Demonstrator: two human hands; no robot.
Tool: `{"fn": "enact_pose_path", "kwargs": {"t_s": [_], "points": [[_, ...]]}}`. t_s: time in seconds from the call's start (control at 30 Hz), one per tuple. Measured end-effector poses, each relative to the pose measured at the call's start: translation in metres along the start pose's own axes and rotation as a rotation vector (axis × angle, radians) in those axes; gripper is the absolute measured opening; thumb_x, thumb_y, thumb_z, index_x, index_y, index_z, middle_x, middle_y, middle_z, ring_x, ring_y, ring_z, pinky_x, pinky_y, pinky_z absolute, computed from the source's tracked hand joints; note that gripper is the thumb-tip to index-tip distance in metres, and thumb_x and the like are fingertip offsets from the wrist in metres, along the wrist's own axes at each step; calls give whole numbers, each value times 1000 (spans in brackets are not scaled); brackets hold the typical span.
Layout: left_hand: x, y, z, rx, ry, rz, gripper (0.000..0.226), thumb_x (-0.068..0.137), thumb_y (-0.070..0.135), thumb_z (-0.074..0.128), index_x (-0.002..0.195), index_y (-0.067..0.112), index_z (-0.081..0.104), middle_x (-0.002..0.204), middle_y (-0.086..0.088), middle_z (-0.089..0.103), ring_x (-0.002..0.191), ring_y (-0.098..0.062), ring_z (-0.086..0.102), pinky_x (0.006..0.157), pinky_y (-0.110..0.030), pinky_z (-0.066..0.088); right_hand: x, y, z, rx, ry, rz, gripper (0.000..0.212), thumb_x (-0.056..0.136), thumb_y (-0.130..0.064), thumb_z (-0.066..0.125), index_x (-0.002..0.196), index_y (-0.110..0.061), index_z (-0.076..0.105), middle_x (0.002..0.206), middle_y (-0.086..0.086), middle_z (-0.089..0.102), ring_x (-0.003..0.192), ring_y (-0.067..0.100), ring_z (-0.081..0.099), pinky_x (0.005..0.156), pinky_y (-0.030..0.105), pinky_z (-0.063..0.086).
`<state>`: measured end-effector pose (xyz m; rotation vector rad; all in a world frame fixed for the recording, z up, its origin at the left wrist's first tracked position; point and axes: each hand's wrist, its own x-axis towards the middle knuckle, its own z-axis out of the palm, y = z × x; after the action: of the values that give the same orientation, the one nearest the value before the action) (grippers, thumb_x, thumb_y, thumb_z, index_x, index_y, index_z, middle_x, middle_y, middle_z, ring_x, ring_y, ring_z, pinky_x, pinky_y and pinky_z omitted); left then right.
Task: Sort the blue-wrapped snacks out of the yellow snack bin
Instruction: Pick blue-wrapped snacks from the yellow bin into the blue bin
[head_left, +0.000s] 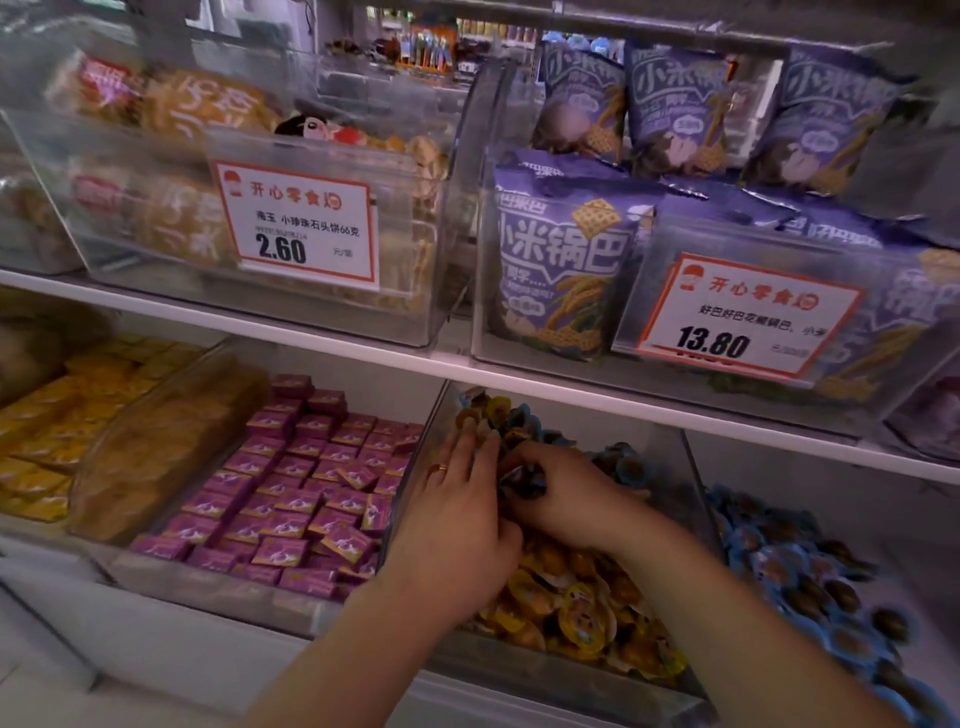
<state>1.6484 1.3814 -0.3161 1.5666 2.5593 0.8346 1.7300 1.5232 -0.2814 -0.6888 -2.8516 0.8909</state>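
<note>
A clear bin (415, 462) on the lower shelf holds a heap of yellow-wrapped snacks (576, 597), with blue-wrapped snacks (621, 465) mixed in toward the back. Both my hands are inside it. My left hand (460, 499), a ring on one finger, lies with straight fingers on the pile at the back left. My right hand (558, 493) curls its fingers round a small bunch of blue-wrapped snacks (522, 480) just right of the left fingers. How many it holds is hidden by the fingers.
The bin to the right (810, 566) is full of blue-wrapped snacks. To the left sit a bin of purple packets (306, 488) and yellow packets (57, 415). The shelf above (571, 382) overhangs with bagged snacks and price tags.
</note>
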Motion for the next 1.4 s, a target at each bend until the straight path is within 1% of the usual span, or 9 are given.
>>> {"fn": "enact_pose_path", "kwargs": {"t_s": [0.2, 0.37, 0.5, 0.67, 0.8, 1.07, 1.2, 1.3, 1.4], "points": [[17, -2, 6, 155, -113, -27, 65, 82, 47, 36, 146, 33, 37, 150, 2, 40, 135, -26, 38, 109, -40, 30, -14, 6, -15, 4, 65, 95, 10, 73, -35, 71, 75, -28, 64, 76, -6, 66, 77, 14, 65, 72, 35, 55], [18, -5, 6, 19, 19, 14, 42, 81, 35, 58, 123, 34, 55, 114, 4, 55, 105, -25, 56, 82, -35, 42, -39, 17, -24, 317, 307, 226, 9, 75, -32, 74, 81, -25, 73, 75, -8, 72, 69, 0, 66, 62, 20, 52], [16, -2, -2, -247, 9, 4, 38, 71, 19, 70, 102, 38, 59, 106, 7, 59, 95, -17, 62, 78, -33, 51, -57, 19, -27, 726, 369, 343, 25, 77, -37, 78, 97, -23, 75, 88, 0, 77, 82, 22, 74, 76, 40, 61], [9, 6, -11, -453, -12, 23, 29, 68, 19, 65, 87, 40, 62, 87, 19, 62, 86, -1, 61, 76, -22, 51, -66, 12, -29, 1110, 299, 426, 18, 80, -24, 73, 90, -9, 72, 71, 13, 66, 45, 20, 55, 40, 26, 40], [3, 12, -13, -497, 61, 17, 36, 71, 2, 71, 83, 36, 65, 84, 15, 64, 83, 2, 62, 69, -8, 44, -69, 11, -18, 972, 311, 468, 24, 75, -36, 67, 86, -15, 69, 71, 10, 67, 50, 22, 63, 45, 29, 48], [3, 24, -20, -561, 173, 4, 30, 75, 1, 76, 80, 29, 68, 77, 9, 69, 75, -3, 64, 63, -12, 46, -64, 8, -15, 711, 316, 415, 13, 87, -29, 63, 92, -17, 63, 75, 9, 67, 56, 20, 70, 50, 39, 60], [5, 28, -22, -662, 196, -26, 31, 76, 0, 77, 81, 29, 68, 78, 7, 70, 70, -5, 67, 61, -14, 50, -61, 4, -11, 762, 186, 390, 21, 91, -30, 58, 106, -18, 65, 96, 14, 70, 69, 27, 74, 56, 39, 60], [4, 19, -21, -457, 263, 27, 27, 80, 9, 74, 90, 32, 65, 87, 15, 65, 84, 1, 62, 69, -7, 45, -56, 6, -5, 513, 215, 300, 21, 93, -32, 55, 101, -18, 67, 93, 17, 71, 74, 31, 72, 58, 36, 53], [0, 11, -14, -259, 125, 92, 16, 87, 32, 70, 101, 32, 62, 97, 17, 61, 89, -1, 57, 72, -18, 44, -53, 9, -5, 374, 229, 251, 17, 94, -33, 54, 93, -22, 66, 81, 7, 71, 68, 22, 71, 55, 32, 53]]}}
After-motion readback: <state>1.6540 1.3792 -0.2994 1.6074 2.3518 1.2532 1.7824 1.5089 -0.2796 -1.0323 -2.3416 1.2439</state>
